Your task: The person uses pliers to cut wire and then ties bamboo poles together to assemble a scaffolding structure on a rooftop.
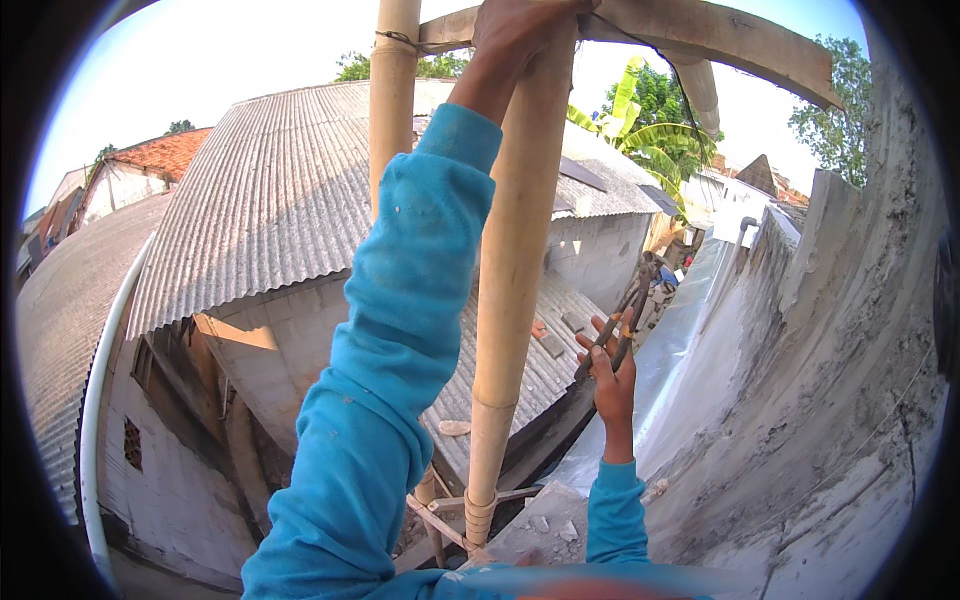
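Observation:
My left arm, in a blue sleeve, reaches up past the middle. At the top edge my left hand (520, 28) is closed around the head of a thick bamboo pole (522, 250), where it meets a wooden plank (720, 38). The picture's edge cuts off part of that hand. Lower on the right, my right hand (614, 362) holds dark, long-handled pincers (637, 295) with their jaws upward. Their handles stand apart, one running along the fingers, which are partly spread.
A second bamboo pole (394, 100) stands to the left, with wire tied around it. Corrugated roofs (270, 180) lie beyond and below. A rough cement wall (800, 380) rises on the right. Rubble pieces (568, 530) rest on the ledge beneath, beside a deep gap.

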Demonstrator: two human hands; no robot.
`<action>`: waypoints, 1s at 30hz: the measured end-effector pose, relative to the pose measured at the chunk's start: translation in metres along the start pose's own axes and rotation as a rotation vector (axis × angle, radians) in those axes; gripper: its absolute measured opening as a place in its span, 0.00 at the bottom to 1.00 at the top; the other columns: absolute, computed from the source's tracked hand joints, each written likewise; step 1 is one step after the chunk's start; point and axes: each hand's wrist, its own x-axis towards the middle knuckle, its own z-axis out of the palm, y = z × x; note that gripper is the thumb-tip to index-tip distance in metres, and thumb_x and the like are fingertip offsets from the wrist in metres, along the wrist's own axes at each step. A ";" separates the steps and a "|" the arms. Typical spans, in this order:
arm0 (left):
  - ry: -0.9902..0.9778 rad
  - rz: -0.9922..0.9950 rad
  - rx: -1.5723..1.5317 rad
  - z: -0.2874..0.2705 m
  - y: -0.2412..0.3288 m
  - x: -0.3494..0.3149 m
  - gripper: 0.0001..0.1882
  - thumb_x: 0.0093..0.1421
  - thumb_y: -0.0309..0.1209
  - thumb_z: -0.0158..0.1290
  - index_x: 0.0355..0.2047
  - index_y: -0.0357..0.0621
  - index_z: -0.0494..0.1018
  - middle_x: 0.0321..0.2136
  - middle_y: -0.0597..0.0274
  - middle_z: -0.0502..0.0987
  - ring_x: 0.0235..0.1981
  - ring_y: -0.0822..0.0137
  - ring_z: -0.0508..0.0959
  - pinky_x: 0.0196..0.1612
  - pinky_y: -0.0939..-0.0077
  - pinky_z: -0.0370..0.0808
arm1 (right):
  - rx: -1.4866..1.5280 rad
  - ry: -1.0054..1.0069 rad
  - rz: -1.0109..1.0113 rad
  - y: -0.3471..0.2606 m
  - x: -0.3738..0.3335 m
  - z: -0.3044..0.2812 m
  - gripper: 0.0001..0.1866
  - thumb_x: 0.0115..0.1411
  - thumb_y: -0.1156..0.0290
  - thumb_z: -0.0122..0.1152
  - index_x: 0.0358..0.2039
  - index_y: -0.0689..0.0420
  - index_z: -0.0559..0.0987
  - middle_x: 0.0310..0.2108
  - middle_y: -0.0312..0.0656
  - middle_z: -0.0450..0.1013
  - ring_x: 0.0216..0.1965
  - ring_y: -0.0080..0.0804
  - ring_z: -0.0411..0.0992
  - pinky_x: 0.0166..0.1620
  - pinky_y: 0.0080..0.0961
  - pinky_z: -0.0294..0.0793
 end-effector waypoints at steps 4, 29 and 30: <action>0.038 0.042 -0.042 0.002 0.001 -0.005 0.36 0.48 0.51 0.64 0.42 0.25 0.74 0.32 0.46 0.80 0.34 0.59 0.81 0.36 0.67 0.79 | 0.056 0.038 0.083 0.009 -0.015 0.013 0.36 0.70 0.72 0.45 0.74 0.47 0.42 0.64 0.52 0.63 0.54 0.43 0.74 0.52 0.36 0.77; 0.105 0.317 -0.655 -0.112 0.133 -0.001 0.51 0.58 0.46 0.63 0.66 0.26 0.45 0.61 0.39 0.63 0.63 0.52 0.65 0.64 0.61 0.64 | 0.108 0.228 0.242 -0.002 -0.127 0.036 0.30 0.67 0.73 0.45 0.68 0.61 0.54 0.58 0.53 0.68 0.48 0.40 0.77 0.44 0.30 0.81; 0.094 0.309 -0.636 -0.116 0.137 0.002 0.51 0.58 0.46 0.63 0.66 0.26 0.45 0.61 0.39 0.63 0.63 0.52 0.65 0.65 0.61 0.64 | 0.105 0.219 0.245 -0.003 -0.130 0.038 0.29 0.67 0.73 0.45 0.68 0.61 0.55 0.58 0.53 0.68 0.48 0.40 0.77 0.44 0.30 0.81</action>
